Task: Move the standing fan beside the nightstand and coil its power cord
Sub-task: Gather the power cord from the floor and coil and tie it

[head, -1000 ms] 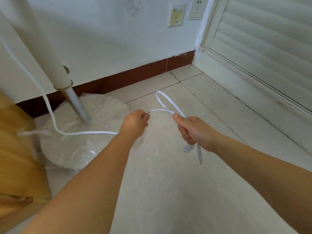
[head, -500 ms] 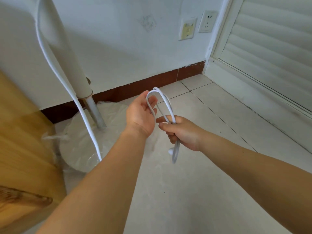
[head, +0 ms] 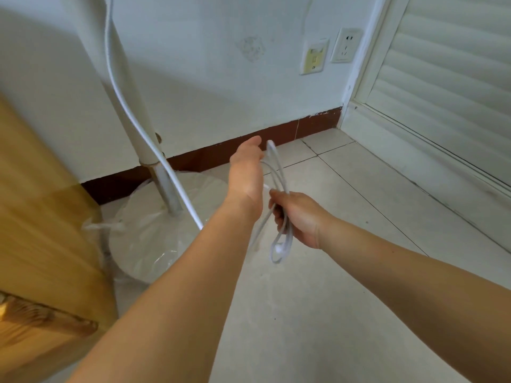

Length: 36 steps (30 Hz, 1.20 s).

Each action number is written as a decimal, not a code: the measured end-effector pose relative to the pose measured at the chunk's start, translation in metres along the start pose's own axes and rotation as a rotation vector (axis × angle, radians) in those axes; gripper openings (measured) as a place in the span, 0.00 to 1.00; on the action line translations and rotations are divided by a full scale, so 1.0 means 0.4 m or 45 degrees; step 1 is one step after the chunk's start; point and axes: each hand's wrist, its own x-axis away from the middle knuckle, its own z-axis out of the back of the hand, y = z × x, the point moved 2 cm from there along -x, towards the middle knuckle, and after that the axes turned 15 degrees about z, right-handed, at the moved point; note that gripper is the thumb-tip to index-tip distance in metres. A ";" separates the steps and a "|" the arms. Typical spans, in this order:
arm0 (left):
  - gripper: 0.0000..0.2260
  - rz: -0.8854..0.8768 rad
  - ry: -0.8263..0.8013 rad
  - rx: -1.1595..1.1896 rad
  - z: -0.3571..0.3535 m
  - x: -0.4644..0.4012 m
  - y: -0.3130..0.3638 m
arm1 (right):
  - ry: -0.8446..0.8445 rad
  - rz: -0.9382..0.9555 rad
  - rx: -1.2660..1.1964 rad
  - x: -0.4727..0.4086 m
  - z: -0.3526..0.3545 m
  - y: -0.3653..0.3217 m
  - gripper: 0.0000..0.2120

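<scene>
White power cord (head: 279, 172) looped, right hand (head: 300, 218) clutching loops, left hand (head: 247, 172) alongside

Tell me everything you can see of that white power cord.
The power cord is white, smooth and looks like plastic. It hangs down along the fan pole, passes behind the left forearm, and is gathered into a few long loops. The right hand grips the loops; the left hand is open beside them.
</scene>
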 end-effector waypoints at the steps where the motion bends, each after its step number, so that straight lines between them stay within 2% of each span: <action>1: 0.18 -0.074 0.012 -0.108 -0.004 0.010 0.010 | 0.075 0.001 -0.043 -0.005 0.008 -0.005 0.15; 6: 0.18 -0.551 0.119 -0.361 -0.031 0.085 0.083 | 0.372 0.022 -0.493 -0.031 0.036 -0.023 0.11; 10: 0.16 -1.178 0.246 -0.503 -0.022 0.177 0.132 | 0.489 0.066 -0.513 -0.048 0.029 -0.042 0.06; 12: 0.16 -1.497 0.409 -0.545 0.004 0.204 0.135 | 0.582 0.139 -0.521 -0.058 0.022 -0.050 0.09; 13: 0.16 -1.576 0.552 -0.535 0.020 0.208 0.129 | 0.622 0.176 -0.513 -0.061 0.017 -0.057 0.11; 14: 0.17 -1.552 0.711 -0.483 0.041 0.207 0.124 | 0.652 0.208 -0.510 -0.062 0.008 -0.066 0.12; 15: 0.18 -1.395 0.861 -0.389 0.065 0.200 0.116 | 0.681 0.234 -0.518 -0.063 -0.004 -0.077 0.12; 17: 0.21 -0.799 1.040 -0.180 0.111 0.165 0.085 | 0.725 0.267 -0.509 -0.064 -0.023 -0.087 0.11; 18: 0.23 -0.503 1.053 -0.120 0.138 0.144 0.064 | 0.727 0.275 -0.492 -0.063 -0.034 -0.092 0.11; 19: 0.24 -0.281 1.006 -0.102 0.163 0.125 0.045 | 0.715 0.286 -0.478 -0.061 -0.045 -0.096 0.11; 21: 0.24 0.003 0.765 -0.058 0.197 0.091 0.014 | 0.669 0.314 -0.467 -0.055 -0.066 -0.106 0.12; 23: 0.15 0.187 0.540 0.066 0.209 0.081 0.000 | 0.613 0.325 -0.435 -0.050 -0.085 -0.118 0.11; 25: 0.07 0.203 0.481 0.106 0.215 0.085 0.002 | 0.536 0.319 -0.303 -0.042 -0.103 -0.122 0.09; 28: 0.08 0.125 0.438 0.108 0.225 0.075 0.013 | 0.386 0.346 -0.081 -0.029 -0.129 -0.120 0.06; 33: 0.06 0.201 0.288 0.042 0.208 0.061 0.009 | 0.104 0.356 0.110 -0.009 -0.164 -0.119 0.08; 36: 0.10 0.256 0.193 0.034 0.194 0.063 0.000 | -0.006 0.332 0.110 0.000 -0.187 -0.113 0.09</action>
